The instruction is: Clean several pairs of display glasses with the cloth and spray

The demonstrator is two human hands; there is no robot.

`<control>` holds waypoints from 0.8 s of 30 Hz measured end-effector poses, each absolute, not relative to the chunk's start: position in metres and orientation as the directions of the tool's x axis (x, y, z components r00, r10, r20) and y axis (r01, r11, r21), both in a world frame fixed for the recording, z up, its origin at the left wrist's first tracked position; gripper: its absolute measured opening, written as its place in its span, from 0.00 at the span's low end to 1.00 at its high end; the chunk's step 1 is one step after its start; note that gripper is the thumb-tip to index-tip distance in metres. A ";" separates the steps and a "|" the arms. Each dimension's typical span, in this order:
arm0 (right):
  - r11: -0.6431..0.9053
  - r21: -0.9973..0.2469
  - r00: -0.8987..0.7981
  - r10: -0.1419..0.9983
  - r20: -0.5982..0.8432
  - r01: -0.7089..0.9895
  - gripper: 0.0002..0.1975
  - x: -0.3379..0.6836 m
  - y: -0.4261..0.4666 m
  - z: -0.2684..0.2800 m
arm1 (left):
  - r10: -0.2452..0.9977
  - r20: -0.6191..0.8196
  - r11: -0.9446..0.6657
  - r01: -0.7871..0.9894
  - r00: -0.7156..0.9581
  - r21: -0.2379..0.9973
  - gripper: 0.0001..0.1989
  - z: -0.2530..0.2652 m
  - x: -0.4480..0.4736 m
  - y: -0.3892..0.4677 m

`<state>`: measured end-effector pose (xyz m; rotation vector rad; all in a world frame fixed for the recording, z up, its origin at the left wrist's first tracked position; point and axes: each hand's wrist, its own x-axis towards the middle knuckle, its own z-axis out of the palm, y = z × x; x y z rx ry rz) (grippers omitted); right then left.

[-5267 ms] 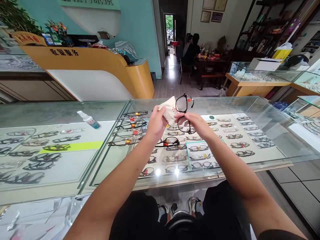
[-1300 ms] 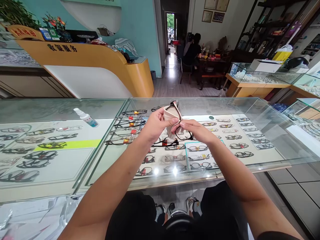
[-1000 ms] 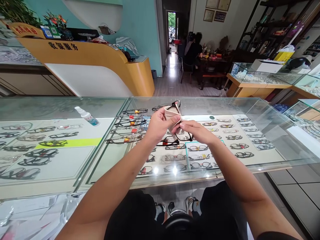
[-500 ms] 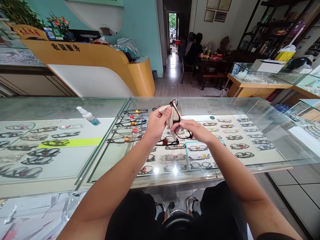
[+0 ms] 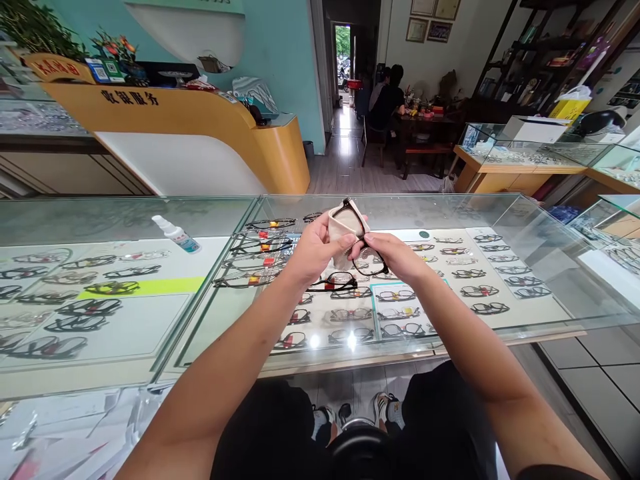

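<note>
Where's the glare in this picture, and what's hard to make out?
Head view: two bright spots glare off the glass counter near its front edge; head view, background: a seated person is dim in shadow, while the held glasses and cloth look fairly sharp.

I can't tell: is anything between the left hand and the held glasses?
Yes: the left hand grips a pale cloth, which lies between it and the upper half of the glasses. The right hand touches them directly.
</note>
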<state>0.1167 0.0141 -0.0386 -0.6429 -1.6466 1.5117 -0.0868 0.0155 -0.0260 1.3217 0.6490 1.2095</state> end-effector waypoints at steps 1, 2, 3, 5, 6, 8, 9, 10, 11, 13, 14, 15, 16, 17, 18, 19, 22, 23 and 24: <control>0.181 -0.974 -0.558 0.799 0.225 -0.134 0.26 0.116 0.014 -0.039 | 0.914 0.268 -0.186 -0.272 0.304 0.944 0.29 -0.026 -0.086 0.014; 0.200 -0.972 -0.561 0.794 0.234 -0.122 0.27 0.115 0.014 -0.039 | 0.920 0.273 -0.199 -0.264 0.282 0.944 0.28 -0.027 -0.084 0.014; 0.212 -0.971 -0.565 0.790 0.237 -0.110 0.28 0.114 0.014 -0.040 | 0.928 0.280 -0.215 -0.262 0.246 0.941 0.27 -0.027 -0.083 0.013; 0.220 -0.971 -0.578 0.782 0.231 -0.090 0.29 0.113 0.014 -0.040 | 0.944 0.288 -0.240 -0.263 0.161 0.934 0.27 -0.028 -0.079 0.012; 0.224 -0.971 -0.589 0.775 0.228 -0.082 0.29 0.113 0.013 -0.040 | 0.950 0.282 -0.240 -0.266 0.133 0.934 0.27 -0.028 -0.078 0.012; 0.229 -0.971 -0.629 0.747 0.216 -0.061 0.29 0.114 0.012 -0.038 | 0.958 0.255 -0.213 -0.274 0.130 0.938 0.27 -0.028 -0.078 0.012; 0.233 -0.972 -0.652 0.730 0.205 -0.045 0.28 0.115 0.011 -0.037 | 0.960 0.240 -0.194 -0.277 0.145 0.941 0.28 -0.028 -0.078 0.012; 0.238 -0.971 -0.668 0.718 0.195 -0.028 0.28 0.116 0.011 -0.036 | 0.959 0.232 -0.182 -0.280 0.160 0.943 0.29 -0.027 -0.079 0.013; 0.247 -0.969 -0.675 0.713 0.189 -0.010 0.27 0.117 0.010 -0.034 | 0.958 0.229 -0.174 -0.284 0.172 0.943 0.29 -0.026 -0.080 0.013; 0.300 -0.954 -0.650 0.729 0.216 0.020 0.26 0.120 0.010 -0.033 | 0.957 0.221 -0.156 -0.307 0.190 0.939 0.31 -0.024 -0.081 0.014; 0.344 -0.938 -0.611 0.752 0.249 0.040 0.25 0.121 0.010 -0.032 | 0.956 0.213 -0.140 -0.325 0.200 0.935 0.31 -0.023 -0.082 0.015; 0.394 -0.917 -0.555 0.779 0.293 0.068 0.25 0.121 0.010 -0.032 | 0.957 0.203 -0.121 -0.348 0.209 0.930 0.32 -0.022 -0.083 0.015; 0.439 -0.892 -0.491 0.803 0.338 0.104 0.24 0.121 0.010 -0.032 | 0.957 0.191 -0.099 -0.370 0.221 0.924 0.32 -0.021 -0.083 0.015; 0.473 -0.870 -0.431 0.820 0.377 0.139 0.23 0.121 0.010 -0.032 | 0.955 0.180 -0.078 -0.389 0.234 0.918 0.32 -0.021 -0.083 0.015; 0.491 -0.855 -0.388 0.830 0.401 0.165 0.23 0.121 0.011 -0.033 | 0.953 0.172 -0.059 -0.405 0.249 0.913 0.31 -0.020 -0.084 0.015; 0.497 -0.849 -0.371 0.833 0.410 0.177 0.23 0.121 0.011 -0.033 | 0.949 0.163 -0.039 -0.415 0.269 0.909 0.30 -0.020 -0.084 0.015; 0.519 -0.836 -0.433 0.804 0.407 0.179 0.27 0.120 0.012 -0.035 | 0.930 0.139 0.019 -0.423 0.340 0.906 0.28 -0.020 -0.085 0.014; 0.535 -0.824 -0.471 0.784 0.404 0.186 0.27 0.120 0.012 -0.035 | 0.924 0.133 0.034 -0.422 0.359 0.906 0.28 -0.020 -0.086 0.014; 0.552 -0.811 -0.509 0.763 0.399 0.192 0.28 0.120 0.012 -0.035 | 0.919 0.127 0.045 -0.420 0.373 0.906 0.27 -0.021 -0.086 0.014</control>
